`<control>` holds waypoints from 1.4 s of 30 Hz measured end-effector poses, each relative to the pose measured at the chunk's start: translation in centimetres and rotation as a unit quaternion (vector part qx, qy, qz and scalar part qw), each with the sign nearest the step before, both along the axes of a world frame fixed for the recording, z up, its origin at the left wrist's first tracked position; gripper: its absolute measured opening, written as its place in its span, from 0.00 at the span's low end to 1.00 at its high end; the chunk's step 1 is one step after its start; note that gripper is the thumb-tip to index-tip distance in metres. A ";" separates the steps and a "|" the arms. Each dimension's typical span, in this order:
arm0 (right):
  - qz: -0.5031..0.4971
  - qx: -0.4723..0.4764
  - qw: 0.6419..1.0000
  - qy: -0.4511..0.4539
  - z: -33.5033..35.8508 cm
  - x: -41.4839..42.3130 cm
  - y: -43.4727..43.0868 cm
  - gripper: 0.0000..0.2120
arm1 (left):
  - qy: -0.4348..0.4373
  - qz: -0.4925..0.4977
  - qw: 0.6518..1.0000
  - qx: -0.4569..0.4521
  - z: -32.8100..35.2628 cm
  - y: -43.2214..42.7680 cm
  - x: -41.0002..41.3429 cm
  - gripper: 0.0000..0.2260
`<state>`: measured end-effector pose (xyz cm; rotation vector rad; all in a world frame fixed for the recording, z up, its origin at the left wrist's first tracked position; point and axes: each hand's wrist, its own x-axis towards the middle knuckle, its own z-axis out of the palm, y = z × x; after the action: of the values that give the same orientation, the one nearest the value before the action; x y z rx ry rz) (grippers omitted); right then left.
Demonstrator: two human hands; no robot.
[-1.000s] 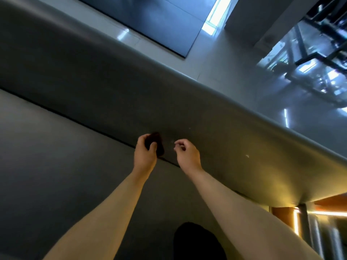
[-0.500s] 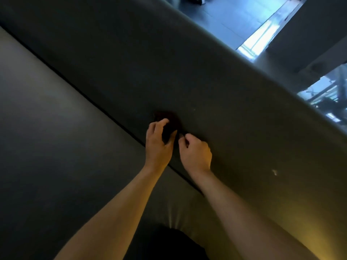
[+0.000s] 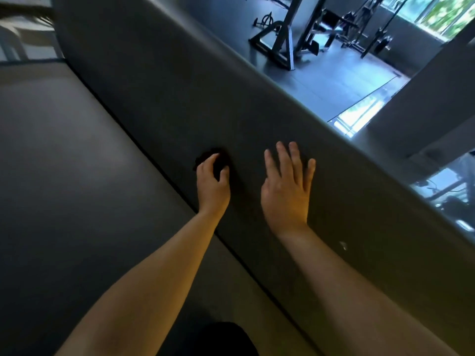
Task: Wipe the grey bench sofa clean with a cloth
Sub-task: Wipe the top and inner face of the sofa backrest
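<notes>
The grey bench sofa [image 3: 77, 176] fills the view, its seat at the left and its backrest running diagonally through the middle. My left hand [image 3: 212, 185] grips a small dark cloth [image 3: 218, 158] and holds it against the lower backrest, just above the seam with the seat. Most of the cloth is hidden under the fingers. My right hand [image 3: 286, 186] lies flat on the backrest to the right of the cloth, fingers straight and spread, holding nothing.
A small pale speck [image 3: 343, 244] sits on the backrest to the lower right of my right hand. Behind the backrest lie a dark gym floor and weight machines [image 3: 295, 39]. A grey pillar [image 3: 426, 98] stands at the right. White furniture [image 3: 15, 34] shows at top left.
My right hand has opened from a curled pose and now lies flat on the backrest, farther from the cloth. The view has tilted up, showing the gym behind.
</notes>
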<state>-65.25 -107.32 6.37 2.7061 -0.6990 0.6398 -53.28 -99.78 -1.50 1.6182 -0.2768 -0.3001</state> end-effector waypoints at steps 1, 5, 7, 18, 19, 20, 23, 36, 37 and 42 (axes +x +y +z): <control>-0.025 0.000 0.999 0.023 0.8 -0.1 -0.7 0.32 | 0.004 -0.007 1.000 0.002 0.0 0.0 -0.9 0.19; -0.044 0.000 0.993 0.113 1.4 -0.8 -1.2 0.37 | -0.022 -0.072 0.997 0.018 0.3 0.9 -4.4 0.16; -0.046 0.005 0.992 0.117 1.6 -0.9 -0.8 0.38 | -0.051 -0.084 0.995 0.007 1.7 1.3 -4.5 0.15; -0.009 0.027 0.993 0.112 1.7 -2.0 -1.7 0.36 | -0.187 -0.048 0.981 0.031 5.0 -2.6 -3.4 0.19; -0.006 0.026 0.995 0.101 1.5 -1.9 -1.7 0.35 | -0.195 -0.054 0.979 0.041 4.0 -2.2 -3.9 0.19; -0.008 0.024 0.995 0.092 1.3 -1.9 -1.6 0.34 | -0.199 -0.062 0.977 0.050 3.0 -1.8 -4.6 0.19; -0.018 0.037 0.996 0.084 0.5 -1.9 -1.2 0.33 | -0.183 -0.088 0.977 0.064 0.0 -0.7 -6.9 0.20; 0.002 0.067 0.995 0.079 -1.1 -2.7 -1.4 0.38 | -0.187 -0.008 0.981 0.049 5.2 -3.9 -3.8 0.18; 0.003 0.068 0.995 0.070 -1.3 -2.7 -1.5 0.37 | -0.199 -0.009 0.978 0.064 4.6 -3.7 -3.8 0.18; 0.002 0.088 0.994 0.062 -2.0 -2.3 -1.5 0.35 | -0.118 -0.045 0.989 0.082 -1.2 -1.1 -6.6 0.19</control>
<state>-67.51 -108.80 4.36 2.8796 -0.7494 0.4228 -59.90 -100.87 -2.74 1.8084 -0.5179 -0.2030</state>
